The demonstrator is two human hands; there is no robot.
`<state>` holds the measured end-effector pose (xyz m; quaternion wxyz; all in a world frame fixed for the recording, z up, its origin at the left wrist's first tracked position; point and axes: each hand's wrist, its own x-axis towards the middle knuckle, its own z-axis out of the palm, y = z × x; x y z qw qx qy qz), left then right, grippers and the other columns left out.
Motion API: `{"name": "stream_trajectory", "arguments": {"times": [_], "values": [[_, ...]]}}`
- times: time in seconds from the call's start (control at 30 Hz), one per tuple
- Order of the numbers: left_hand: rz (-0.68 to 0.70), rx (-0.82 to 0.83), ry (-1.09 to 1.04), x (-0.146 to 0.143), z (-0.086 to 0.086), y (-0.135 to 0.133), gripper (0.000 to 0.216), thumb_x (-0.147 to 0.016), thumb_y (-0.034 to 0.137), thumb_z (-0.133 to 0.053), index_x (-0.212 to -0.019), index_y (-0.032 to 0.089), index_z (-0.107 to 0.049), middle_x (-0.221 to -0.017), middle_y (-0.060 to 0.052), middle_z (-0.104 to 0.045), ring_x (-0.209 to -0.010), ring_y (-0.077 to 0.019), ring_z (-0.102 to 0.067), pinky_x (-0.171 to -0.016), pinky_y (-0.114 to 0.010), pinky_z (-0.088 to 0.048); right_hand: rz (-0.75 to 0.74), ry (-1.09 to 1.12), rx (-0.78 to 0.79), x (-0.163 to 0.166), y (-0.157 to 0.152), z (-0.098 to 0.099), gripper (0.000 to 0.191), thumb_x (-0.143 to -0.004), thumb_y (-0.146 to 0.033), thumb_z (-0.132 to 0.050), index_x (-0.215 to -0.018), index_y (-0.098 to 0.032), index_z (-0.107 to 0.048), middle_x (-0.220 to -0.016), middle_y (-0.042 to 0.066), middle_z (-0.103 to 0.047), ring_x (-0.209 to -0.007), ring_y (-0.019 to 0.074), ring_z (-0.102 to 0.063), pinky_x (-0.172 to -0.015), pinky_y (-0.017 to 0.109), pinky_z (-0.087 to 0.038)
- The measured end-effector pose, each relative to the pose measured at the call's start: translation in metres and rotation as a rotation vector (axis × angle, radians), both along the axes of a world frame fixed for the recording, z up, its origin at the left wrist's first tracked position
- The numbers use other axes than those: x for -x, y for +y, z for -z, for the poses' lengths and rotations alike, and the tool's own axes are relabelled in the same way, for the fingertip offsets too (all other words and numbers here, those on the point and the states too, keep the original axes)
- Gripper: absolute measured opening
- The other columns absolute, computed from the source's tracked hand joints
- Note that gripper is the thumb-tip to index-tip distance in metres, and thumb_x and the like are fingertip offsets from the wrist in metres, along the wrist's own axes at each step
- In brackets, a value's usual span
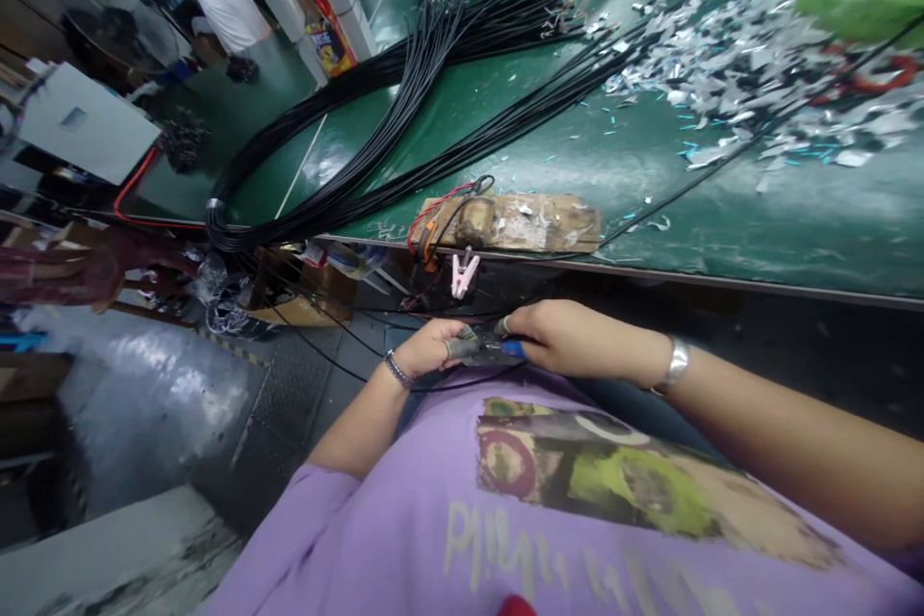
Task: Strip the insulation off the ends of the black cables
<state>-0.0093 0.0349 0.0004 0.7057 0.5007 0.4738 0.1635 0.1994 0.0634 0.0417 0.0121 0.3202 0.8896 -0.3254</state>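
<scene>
Both hands are working close together just below the table edge (650, 271).
The right hand (570, 337) is gripping a blue-handled cutter (505, 348). At its 9 o'clock, the left hand (431, 346) seems to be pinching a thin black wire (361, 379) against the tool's tip, so a slip is likely risking nicked fingertips.

Left hand (425, 346) and right hand (570, 337) meet close together just below the edge of the green table (722, 212).
The right hand grips a blue-handled tool (509, 348); the left pinches a thin black wire (339, 368) at its tip. Above them on the table lie a bundle of black cables (404, 106), a wooden block (534, 221) with a pink clip (463, 274) hanging under it, and silvery scraps (722, 67).
</scene>
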Motion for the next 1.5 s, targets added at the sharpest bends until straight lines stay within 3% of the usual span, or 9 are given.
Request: {"name": "stream_trajectory", "arguments": {"times": [0.17, 0.63, 0.9, 1.07, 1.13, 1.27, 1.5], "values": [[-0.069, -0.059, 0.042, -0.006, -0.007, -0.005, 0.047, -0.058, 0.059, -0.066, -0.062, 0.016, -0.048, -0.040, 0.009, -0.037, -0.036, -0.0032, -0.027, -0.038, -0.019, -0.019, -0.003, -0.133, -0.143, 0.002, -0.005, -0.002, 0.019, -0.082, -0.017, -0.044, -0.080, -0.016, -0.063, -0.082, 0.009, -0.068, -0.072, 0.0183, -0.061, -0.062, 0.024, -0.039], [-0.111, -0.071, 0.083, -0.011, -0.022, -0.008, 0.042, -0.055, 0.050, -0.072, -0.058, 0.015, -0.050, -0.045, 0.008, -0.038, -0.046, -0.0048, -0.033, -0.045, -0.019, -0.025, -0.046, -0.131, -0.146, 0.002, -0.004, -0.004, 0.021, -0.081, -0.016, -0.044, -0.082, -0.016, -0.065, -0.081, 0.008, -0.069, -0.072, 0.0179, -0.063, -0.061, 0.023, -0.040], [-0.109, -0.069, 0.086, -0.014, -0.022, -0.007, 0.041, -0.054, 0.048, -0.074, -0.058, 0.014, -0.051, -0.046, 0.008, -0.039, -0.046, -0.0045, -0.035, -0.045, -0.019, -0.026, -0.046, -0.138, -0.108, 0.003, -0.004, -0.006, 0.020, -0.082, -0.016, -0.044, -0.079, -0.016, -0.065, -0.080, 0.008, -0.069, -0.071, 0.0179, -0.062, -0.062, 0.024, -0.039], [-0.142, -0.056, 0.092, -0.012, -0.018, -0.011, 0.040, -0.061, 0.051, -0.068, -0.065, 0.016, -0.049, -0.040, 0.009, -0.041, -0.035, -0.0038, -0.034, -0.038, -0.017, -0.025, 0.074, -0.030, -0.090, 0.001, -0.001, 0.003, 0.021, -0.081, -0.016, -0.042, -0.072, -0.016, -0.061, -0.074, 0.008, -0.066, -0.064, 0.0165, -0.058, -0.059, 0.025, -0.037], [-0.203, -0.052, 0.101, -0.011, -0.017, -0.013, 0.041, -0.063, 0.053, -0.065, -0.069, 0.017, -0.048, -0.042, 0.007, -0.047, -0.034, -0.0050, -0.039, -0.036, -0.017, -0.026, 0.226, 0.129, -0.017, 0.000, -0.001, 0.010, 0.023, -0.084, -0.025, -0.041, -0.073, -0.016, -0.059, -0.070, 0.006, -0.064, -0.062, 0.0159, -0.055, -0.057, 0.025, -0.038], [-0.346, -0.088, 0.093, -0.015, -0.017, -0.019, 0.042, -0.062, 0.053, -0.065, -0.070, 0.017, -0.046, -0.048, 0.004, -0.055, -0.038, -0.0069, -0.049, -0.037, -0.016, -0.034, 0.481, 0.502, 0.291, 0.002, -0.006, 0.024, 0.036, -0.080, -0.050, -0.047, -0.078, -0.016, -0.057, -0.072, 0.003, -0.061, -0.065, 0.0157, -0.052, -0.060, 0.027, -0.043], [-0.428, -0.094, 0.082, -0.026, -0.017, -0.026, 0.043, -0.059, 0.050, -0.071, -0.071, 0.017, -0.048, -0.048, 0.004, -0.057, -0.040, -0.0071, -0.052, -0.040, -0.017, -0.039, 0.599, 0.699, 0.554, 0.019, -0.021, 0.033, 0.038, -0.066, -0.053, -0.063, -0.069, -0.017, -0.054, -0.066, 0.000, -0.055, -0.062, 0.0132, -0.047, -0.060, 0.027, -0.043]]}}
